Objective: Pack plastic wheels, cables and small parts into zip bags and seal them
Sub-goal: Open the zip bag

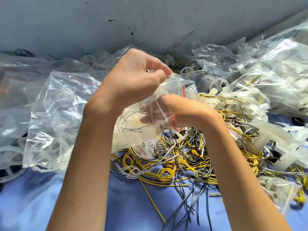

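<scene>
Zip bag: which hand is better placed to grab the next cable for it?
Probably the right hand: it reaches into the zip bag, directly above the cable pile, while the left hand pinches the bag's rim.

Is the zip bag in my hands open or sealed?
Open. The right hand is pushed in through the red-lined mouth of the zip bag, fingers showing through the plastic; the left hand pinches its upper edge.

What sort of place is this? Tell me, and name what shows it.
Likely a parts-packing workstation: piled clear zip bags, tangled yellow and black cables, white plastic wheels, and a left hand pinching a held bag.
</scene>
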